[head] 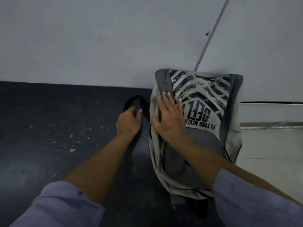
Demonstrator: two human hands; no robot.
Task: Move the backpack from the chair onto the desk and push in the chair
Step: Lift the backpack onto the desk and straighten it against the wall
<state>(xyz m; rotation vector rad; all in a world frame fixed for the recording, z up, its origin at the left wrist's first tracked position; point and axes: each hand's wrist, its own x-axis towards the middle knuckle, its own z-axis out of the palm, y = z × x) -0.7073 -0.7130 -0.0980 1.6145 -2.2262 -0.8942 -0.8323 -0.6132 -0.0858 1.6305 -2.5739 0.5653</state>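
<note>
The grey backpack (205, 102), printed with black stripes and lettering, lies flat on the dark desk top (49, 128), its top end against the wall. My right hand (168, 118) rests flat on its left side with the fingers spread. My left hand (128, 122) is just left of the bag, fingers curled round its black strap (136, 99), which loops out onto the desk. The chair is out of view.
A pale grey wall (98, 46) rises right behind the desk, with a thin conduit (211, 33) running diagonally down to the bag. Scuffs and small scraps (72, 149) mark the desk's left part. Right of the bag the desk ends at a lighter surface (270, 145).
</note>
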